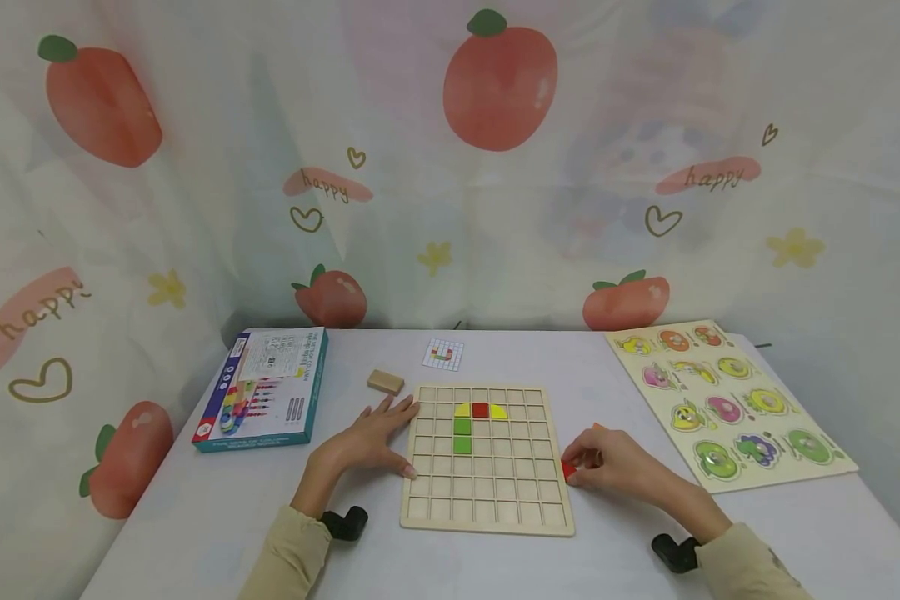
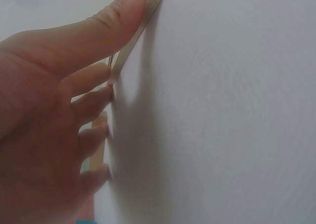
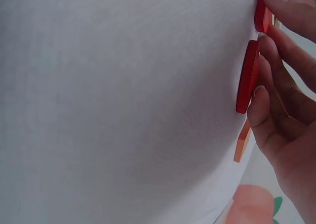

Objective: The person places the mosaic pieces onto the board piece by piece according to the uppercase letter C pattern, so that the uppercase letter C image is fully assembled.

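A square wooden grid board (image 1: 487,515) lies on the table with yellow pieces (image 1: 498,412), a red square (image 1: 480,411) and green squares (image 1: 462,435) in its upper cells. My left hand (image 1: 363,437) is spread along the board's left edge, thumb and fingertips against it. Beside the right edge, my right hand (image 1: 611,460) pinches a small red piece (image 3: 261,15) between thumb and forefinger. Under its other fingers a second red piece (image 3: 248,76) lies on the table, with an orange piece (image 3: 242,142) just past it.
Behind the board are a small wooden block (image 1: 386,382) and a pattern card (image 1: 443,355). A boxed set (image 1: 270,387) lies at the left. On the right rests a fruit picture board (image 1: 731,400). A printed curtain (image 1: 450,217) hangs behind the table.
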{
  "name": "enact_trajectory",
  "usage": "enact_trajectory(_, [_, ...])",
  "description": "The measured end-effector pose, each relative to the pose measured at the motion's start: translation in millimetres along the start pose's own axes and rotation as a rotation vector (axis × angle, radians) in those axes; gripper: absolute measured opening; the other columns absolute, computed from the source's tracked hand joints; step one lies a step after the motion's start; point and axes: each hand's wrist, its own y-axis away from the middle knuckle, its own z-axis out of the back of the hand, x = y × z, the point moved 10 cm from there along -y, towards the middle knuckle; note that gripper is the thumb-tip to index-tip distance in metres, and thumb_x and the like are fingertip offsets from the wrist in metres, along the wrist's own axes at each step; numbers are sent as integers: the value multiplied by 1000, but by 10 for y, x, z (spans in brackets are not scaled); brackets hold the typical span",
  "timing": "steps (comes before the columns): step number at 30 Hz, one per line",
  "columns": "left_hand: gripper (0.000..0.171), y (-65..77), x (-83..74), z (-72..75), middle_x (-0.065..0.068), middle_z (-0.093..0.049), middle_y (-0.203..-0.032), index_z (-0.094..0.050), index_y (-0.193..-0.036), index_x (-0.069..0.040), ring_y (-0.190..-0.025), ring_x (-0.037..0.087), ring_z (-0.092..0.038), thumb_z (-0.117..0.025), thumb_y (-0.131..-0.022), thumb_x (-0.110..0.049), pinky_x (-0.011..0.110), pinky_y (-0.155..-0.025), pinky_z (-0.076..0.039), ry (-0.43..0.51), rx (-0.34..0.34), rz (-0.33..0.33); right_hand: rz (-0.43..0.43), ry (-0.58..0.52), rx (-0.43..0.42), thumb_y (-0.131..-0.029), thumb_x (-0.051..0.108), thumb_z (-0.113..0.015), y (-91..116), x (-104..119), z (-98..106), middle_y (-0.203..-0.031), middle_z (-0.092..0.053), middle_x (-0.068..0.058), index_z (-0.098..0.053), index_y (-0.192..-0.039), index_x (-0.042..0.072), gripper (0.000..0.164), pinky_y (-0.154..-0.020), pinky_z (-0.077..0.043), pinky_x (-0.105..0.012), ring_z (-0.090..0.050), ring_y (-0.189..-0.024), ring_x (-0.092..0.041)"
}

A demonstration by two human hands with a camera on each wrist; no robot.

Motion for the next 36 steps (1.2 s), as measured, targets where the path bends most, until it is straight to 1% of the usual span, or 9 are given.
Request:
enact_trajectory(6, [107, 2, -5, 2, 8, -24, -171, -35, -161, -10, -161, 36, -6, -93, -74, -34, 60, -129, -5, 1, -1, 3, -14, 39, -15, -78, 12, -89, -20, 8, -9, -82, -59, 5, -73, -94, 10, 23, -63, -47, -21, -51, -74, -4])
enact_trajectory(13, [108, -1, -12, 21, 7, -24, -171, -35, -161, -11, -161, 35, -5, -93, -73, -34, 59, -129, -5, -1, -5, 14, -33, -3, -5, -78, 8, -88, -35, 15, -22, -81, -60, 6, -67, -93, 11, 25, -65, -48, -21, -52, -74, -4])
enact_trajectory(19, [108, -10, -1, 14, 7, -24, -171, -35, -161, -10, -161, 36, -5, -93, -73, -34, 59, -129, -5, 2, -2, 10, -41, -22, -7, -82, 9, -84, -47, -32, -23, -82, -62, 8, -68, -93, 14, 20, -66, -49, -20, -53, -75, 0])
enact_trajectory(24, [108, -11, 4, 8, 7, -23, -172, -35, -161, -11, -161, 35, -5, -93, -73, -34, 59, -129, -4, -1, 0, 11, -38, -79, -9, -88, 6, -77, -57, -28, -9, -91, -69, 4, -72, -99, 11, 13, -62, -53, -21, -57, -77, -2])
enact_trajectory(26, [108, -10, 4, 8, 7, -23, -172, -34, -161, -11, -161, 35, -5, -93, -73, -35, 59, -129, -5, -3, -1, 13, -34, -100, -16, -90, 6, -75, -63, -6, 5, -95, -72, 1, -73, -101, 10, 12, -60, -55, -22, -59, -78, -3])
enact_trajectory(29, [109, -9, -1, 10, 7, -23, -172, -34, -161, -11, -161, 35, -5, -93, -73, -35, 59, -129, -4, 2, -2, 14, -22, -103, -36, -91, 7, -75, -82, 36, 33, -100, -73, 0, -75, -104, 9, 13, -60, -55, -22, -62, -78, -3])
enact_trajectory(34, [109, -4, -7, 13, 6, -23, -172, -34, -161, -11, -161, 35, -4, -93, -73, -34, 59, -129, -4, 12, -3, 17, -18, -115, -53, -91, 7, -75, -142, 102, 43, -97, -74, -1, -75, -109, 7, 18, -55, -52, -22, -64, -75, -5])
enact_trajectory(36, [109, -2, -5, 11, 6, -23, -172, -35, -161, -11, -161, 35, -5, -93, -73, -34, 58, -129, -4, 12, -3, 18, -16, -110, -54, -91, 8, -76, -174, 133, 27, -96, -74, 0, -75, -112, 7, 21, -58, -53, -22, -64, -76, -5])
